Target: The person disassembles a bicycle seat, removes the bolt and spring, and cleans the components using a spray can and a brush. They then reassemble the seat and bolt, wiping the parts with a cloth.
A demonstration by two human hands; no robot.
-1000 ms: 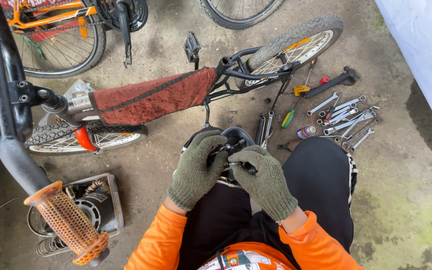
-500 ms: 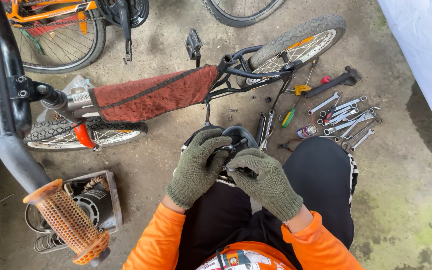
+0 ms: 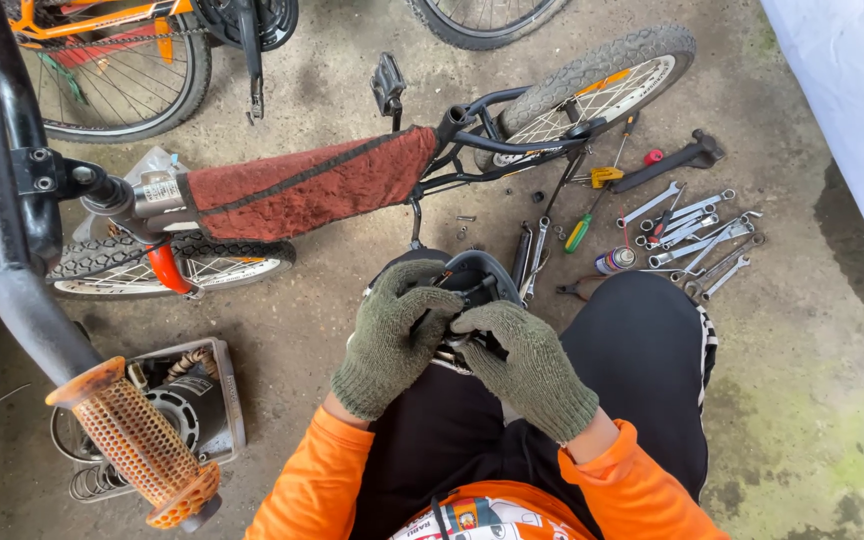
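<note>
Down low, both gloved hands closed around a black bicycle saddle [image 3: 480,272] held over the lap: left hand [image 3: 397,335] wrapped over the saddle's near-left side, fingers curled down onto its underside hardware; right hand [image 3: 530,365] clamped from the near-right, fingertips meeting the left's at the metal rails in the middle. Saddle mostly hidden under the gloves, only its curved far rim showing just beyond the knuckles. Past that, a small bicycle [image 3: 372,180] lying on its side on the concrete floor [image 3: 832,400], frame wrapped in a reddish-brown cloth [image 3: 312,190], rear wheel [image 3: 602,85] toward the upper right. To the right of the frame, a spread of wrenches [image 3: 697,235], a green-handled screwdriver [image 3: 580,232], a yellow-handled screwdriver [image 3: 607,175] and a small spray can [image 3: 614,261], all well apart from the hands. At lower left, an orange handlebar grip [image 3: 137,455] on a dark bar, close to the camera, with a grey tray of parts [image 3: 230,400] beneath.
</note>
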